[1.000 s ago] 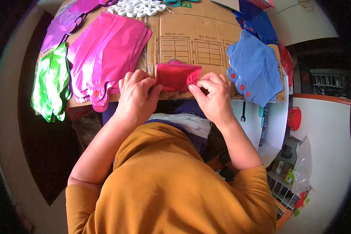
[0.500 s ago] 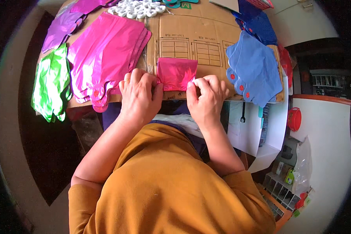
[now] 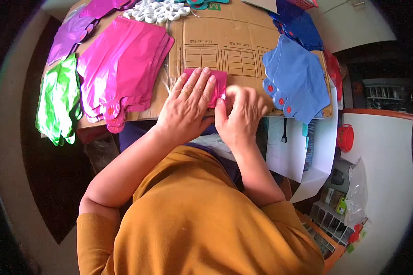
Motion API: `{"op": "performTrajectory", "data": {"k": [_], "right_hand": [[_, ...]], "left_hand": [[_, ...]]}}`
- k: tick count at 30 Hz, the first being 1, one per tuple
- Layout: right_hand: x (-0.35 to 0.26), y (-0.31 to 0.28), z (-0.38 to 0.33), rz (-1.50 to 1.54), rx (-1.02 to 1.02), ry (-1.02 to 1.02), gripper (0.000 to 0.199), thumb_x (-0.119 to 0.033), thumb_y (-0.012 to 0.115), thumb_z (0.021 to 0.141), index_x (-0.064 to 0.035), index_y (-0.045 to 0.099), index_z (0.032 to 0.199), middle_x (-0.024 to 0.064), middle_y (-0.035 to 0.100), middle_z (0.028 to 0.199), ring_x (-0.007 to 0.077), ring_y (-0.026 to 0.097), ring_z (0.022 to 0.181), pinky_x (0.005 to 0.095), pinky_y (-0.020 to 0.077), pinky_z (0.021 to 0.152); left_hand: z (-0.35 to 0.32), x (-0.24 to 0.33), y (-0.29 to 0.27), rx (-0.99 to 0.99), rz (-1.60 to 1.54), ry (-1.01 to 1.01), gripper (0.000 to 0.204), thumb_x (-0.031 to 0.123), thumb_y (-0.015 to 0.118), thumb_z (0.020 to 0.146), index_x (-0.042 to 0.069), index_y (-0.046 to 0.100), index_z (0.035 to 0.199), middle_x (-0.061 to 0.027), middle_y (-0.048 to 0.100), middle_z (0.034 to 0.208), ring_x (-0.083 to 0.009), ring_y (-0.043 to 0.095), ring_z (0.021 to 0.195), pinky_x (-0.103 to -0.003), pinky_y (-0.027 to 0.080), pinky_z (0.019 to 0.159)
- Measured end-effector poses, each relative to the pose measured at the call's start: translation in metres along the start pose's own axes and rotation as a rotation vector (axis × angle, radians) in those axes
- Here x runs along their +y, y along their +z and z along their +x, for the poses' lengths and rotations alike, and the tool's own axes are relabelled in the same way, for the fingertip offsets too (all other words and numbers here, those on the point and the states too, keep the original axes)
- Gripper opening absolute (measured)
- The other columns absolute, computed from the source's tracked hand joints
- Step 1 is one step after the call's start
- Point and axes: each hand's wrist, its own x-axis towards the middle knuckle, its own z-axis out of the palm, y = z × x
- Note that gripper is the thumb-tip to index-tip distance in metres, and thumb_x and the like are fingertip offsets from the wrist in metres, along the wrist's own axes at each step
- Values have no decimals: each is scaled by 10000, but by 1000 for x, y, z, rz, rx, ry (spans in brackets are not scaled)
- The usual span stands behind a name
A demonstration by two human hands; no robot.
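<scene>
1. Where both hands pinched it a moment ago, the small folded pink foil piece now lies flat on the brown cardboard-covered table.
2. Left hand presses it, fingers spread flat.
3. Right hand, its grip curled together, touches its right edge.

Light: bright, even daylight over the cardboard sheet; source not visible.
Shadows: soft and short, darkest just under the left hand and right hand.
Glare: sheen on the pink foil stack and green foil left of the cardboard.
Blur: right hand slightly smeared; cardboard print sharp.
Distortion: fisheye bending; black vignette rings the frame beyond the cardboard.
</scene>
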Motion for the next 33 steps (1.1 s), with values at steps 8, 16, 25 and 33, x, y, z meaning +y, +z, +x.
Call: {"op": "performTrajectory", "data": {"k": [8, 16, 25, 33], "right_hand": [[26, -17, 16, -43, -241, -401, 643, -191, 569, 915, -187, 426, 1542, 172, 281, 1640, 444, 239, 1491, 640, 104, 1210], [45, -24, 32, -32, -381, -551, 562, -215, 553, 958, -73, 470, 1496, 83, 377, 1610, 346, 295, 1499, 609, 133, 1221], [34, 0, 32, -13, -231, -522, 574, -334, 593, 982, -93, 478, 1491, 86, 475, 1545, 332, 425, 1423, 603, 204, 1199], [44, -16, 40, -44, -360, -495, 589, -286, 559, 986, -111, 423, 1531, 120, 375, 1606, 340, 312, 1494, 583, 161, 1224]], "left_hand": [[1, 0, 0, -34, -72, -1, 987, 507, 726, 791, -33, 341, 1523, -240, 316, 1599, -398, 295, 1490, -517, 220, 1227], [2, 1, -8, -88, -110, -14, 1072, 521, 756, 771, -34, 269, 1548, -263, 274, 1611, -410, 269, 1502, -518, 198, 1240], [3, 0, -12, -128, -125, -5, 1138, 541, 782, 730, -54, 258, 1546, -272, 265, 1611, -414, 256, 1506, -514, 182, 1246], [3, 2, -11, -106, -69, -29, 1106, 601, 738, 768, -71, 293, 1526, -320, 259, 1593, -446, 249, 1500, -529, 200, 1228]]}}
